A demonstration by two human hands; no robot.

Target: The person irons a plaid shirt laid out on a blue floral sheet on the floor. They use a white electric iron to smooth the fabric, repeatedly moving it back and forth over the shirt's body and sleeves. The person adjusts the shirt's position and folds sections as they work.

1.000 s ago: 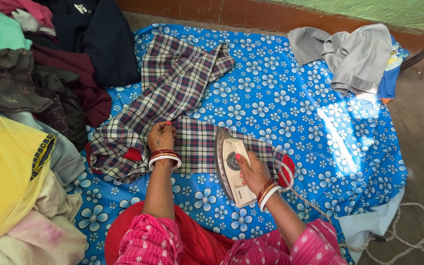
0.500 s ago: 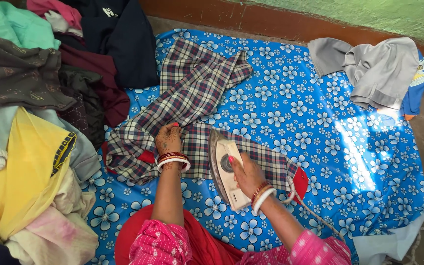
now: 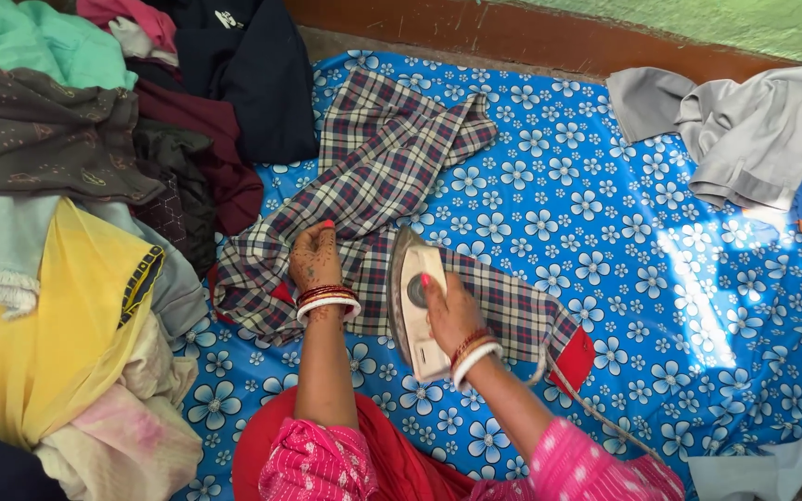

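Head view, right hand (image 3: 452, 311) gripping iron (image 3: 412, 301) mid-plaid garment (image 3: 364, 213), open sheet (image 3: 624, 278) rightward

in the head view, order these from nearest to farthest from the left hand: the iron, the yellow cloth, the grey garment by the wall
From the left hand, which presses on the plaid shirt:
1. The iron, just to its right, under the right hand.
2. The yellow cloth, in the clothes pile off to its left.
3. The grey garment, far right at the top corner of the blue flowered sheet.
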